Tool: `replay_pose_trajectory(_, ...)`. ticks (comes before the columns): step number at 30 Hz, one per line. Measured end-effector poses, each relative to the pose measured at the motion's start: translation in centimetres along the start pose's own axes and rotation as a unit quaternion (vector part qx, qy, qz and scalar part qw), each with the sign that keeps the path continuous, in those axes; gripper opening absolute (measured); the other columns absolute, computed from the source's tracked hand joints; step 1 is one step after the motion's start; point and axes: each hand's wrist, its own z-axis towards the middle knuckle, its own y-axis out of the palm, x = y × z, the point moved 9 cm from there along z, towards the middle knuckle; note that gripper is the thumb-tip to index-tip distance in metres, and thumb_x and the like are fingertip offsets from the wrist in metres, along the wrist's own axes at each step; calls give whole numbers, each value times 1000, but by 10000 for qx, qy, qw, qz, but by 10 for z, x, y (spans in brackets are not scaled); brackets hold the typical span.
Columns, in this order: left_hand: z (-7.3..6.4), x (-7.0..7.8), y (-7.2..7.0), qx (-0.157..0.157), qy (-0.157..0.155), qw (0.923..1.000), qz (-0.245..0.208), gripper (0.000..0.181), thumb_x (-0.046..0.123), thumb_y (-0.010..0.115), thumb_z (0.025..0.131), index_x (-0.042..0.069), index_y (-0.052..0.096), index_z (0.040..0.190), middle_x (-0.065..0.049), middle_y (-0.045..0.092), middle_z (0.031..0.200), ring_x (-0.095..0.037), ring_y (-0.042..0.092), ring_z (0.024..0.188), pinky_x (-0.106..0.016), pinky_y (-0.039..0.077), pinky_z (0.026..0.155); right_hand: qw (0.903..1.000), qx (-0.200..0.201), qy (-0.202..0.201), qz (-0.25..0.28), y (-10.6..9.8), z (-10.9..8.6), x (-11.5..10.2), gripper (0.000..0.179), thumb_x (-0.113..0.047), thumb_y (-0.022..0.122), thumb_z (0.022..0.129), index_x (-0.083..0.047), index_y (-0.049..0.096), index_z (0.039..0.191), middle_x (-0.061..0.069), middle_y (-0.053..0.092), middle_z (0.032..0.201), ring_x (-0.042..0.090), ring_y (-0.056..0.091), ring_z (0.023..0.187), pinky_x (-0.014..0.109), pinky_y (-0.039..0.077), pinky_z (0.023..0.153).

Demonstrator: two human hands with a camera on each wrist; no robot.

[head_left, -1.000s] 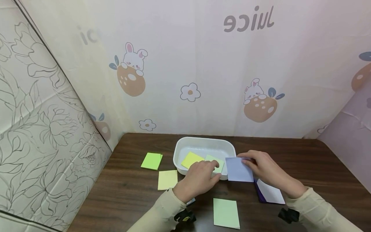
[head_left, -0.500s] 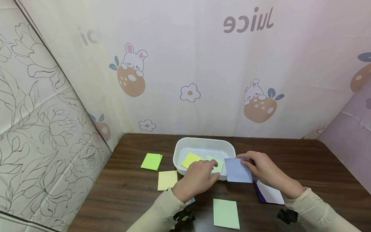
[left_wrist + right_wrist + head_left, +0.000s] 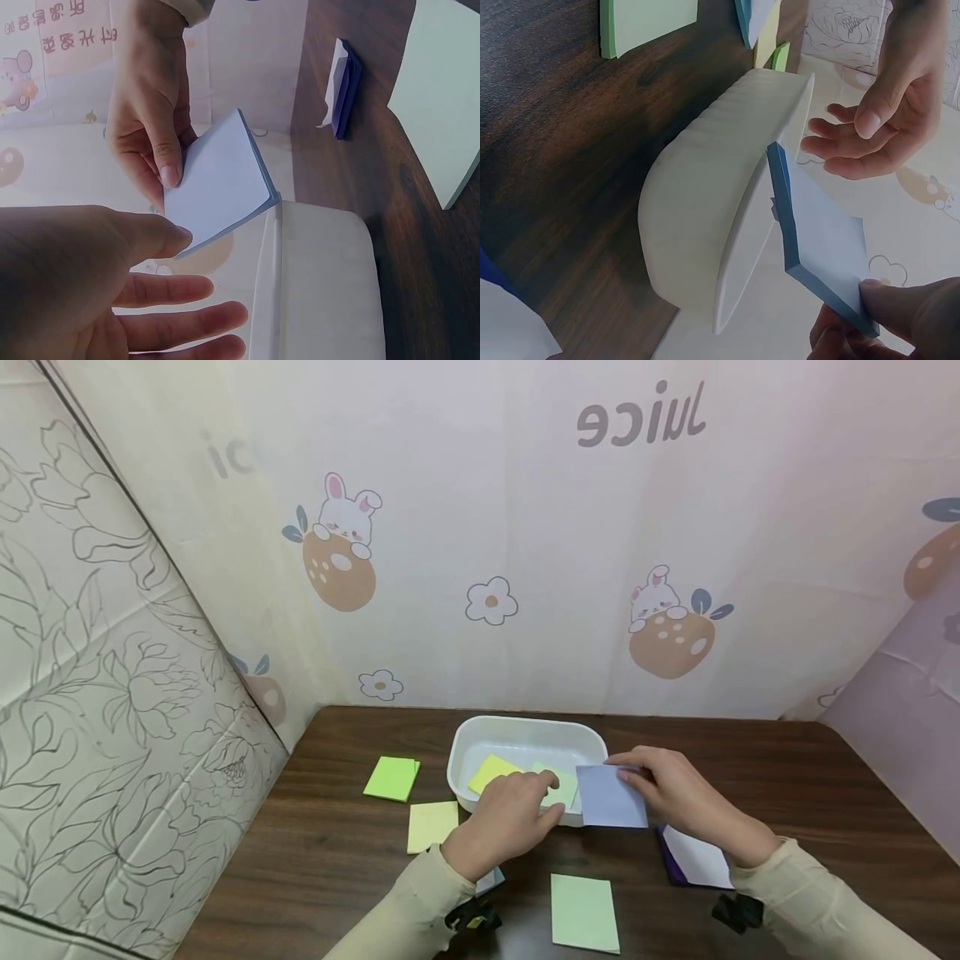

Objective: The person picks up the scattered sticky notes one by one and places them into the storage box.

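My right hand (image 3: 678,793) pinches a pale blue sticky-note pad (image 3: 611,795) by one edge, thumb on its face. The pad hangs tilted over the right front rim of a white plastic tub (image 3: 465,739), and the right wrist view shows its layered blue side. My left hand (image 3: 510,818) hovers over the tub's front edge with fingers spread and loosely bent, holding nothing; the right wrist view shows it apart from the pad. Inside the tub lie a yellow pad (image 3: 493,770) and a pale green pad (image 3: 564,783), the latter partly hidden by the left hand.
Left of the tub lie a bright green pad (image 3: 392,778) and a pale yellow pad (image 3: 432,827). A larger mint pad (image 3: 585,912) is in front. A purple-and-white item (image 3: 697,858) sits right, and a bluish item (image 3: 489,881) is mostly under the left forearm. Patterned cloth hangs behind.
My right hand and the blue pad have drifted slightly left, toward the tub. The left hand has shifted left only a little; the pads on the table keep their places.
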Motion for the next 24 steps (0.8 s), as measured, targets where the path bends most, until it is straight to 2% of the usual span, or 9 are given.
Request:
replay_pose_trajectory(11,-1,-4,-1,-33,-93,9999,123,24,31,67,97,15,71,113,2,76,91,-9,68,77,-19,47,61,9998,2,-99,144,6,7,-4,22,-2,67,94,-4,75,115,2,73,98,7,57,78,24,49,65)
replay_pose_trajectory(20,-2,-10,-2,-76,-196,9997,95,24,30,67,96,14,71,113,1,76,91,-11,69,77,-20,48,62,9999,-98,10,97,9,12,-4,24,-2,68,93,-3,74,116,6,74,101,12,59,81,26,51,67)
replay_pose_trajectory(24,-2,-11,-2,-90,-208,9997,59,24,31,67,96,14,71,114,1,77,93,-11,69,78,-20,48,63,9999,-67,-71,31,9,16,-7,23,-2,67,94,-3,74,115,8,74,104,13,60,84,27,51,70)
